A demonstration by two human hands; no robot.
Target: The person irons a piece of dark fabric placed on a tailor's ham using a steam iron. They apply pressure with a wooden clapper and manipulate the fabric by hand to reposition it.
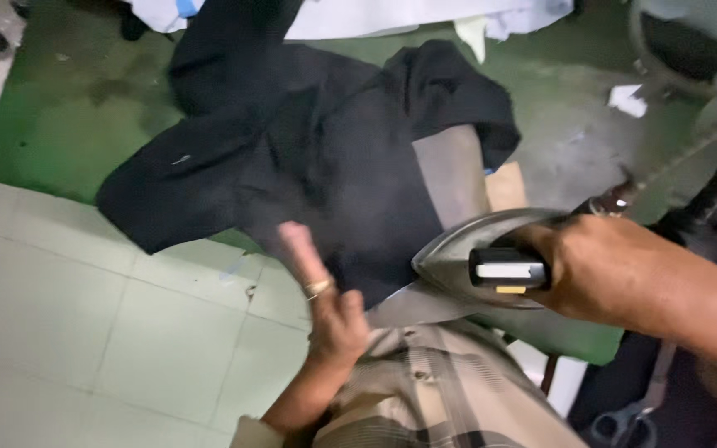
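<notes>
A black garment [309, 141] lies spread over a green padded ironing surface [60, 124] and a narrow pressing board [450, 170]. My right hand [599, 265] grips the black handle of a grey steam iron [466, 249], which rests at the garment's near right edge. My left hand [321, 290], wearing a ring, is raised over the garment's near edge with fingers stretched toward the cloth; it is blurred and holds nothing.
White cloth [392, 17] lies at the far edge. A hose and cable [707, 158] run from the iron to the right. Scissors [624, 423] hang at lower right. Pale floor tiles [85, 315] show at left below the table's edge.
</notes>
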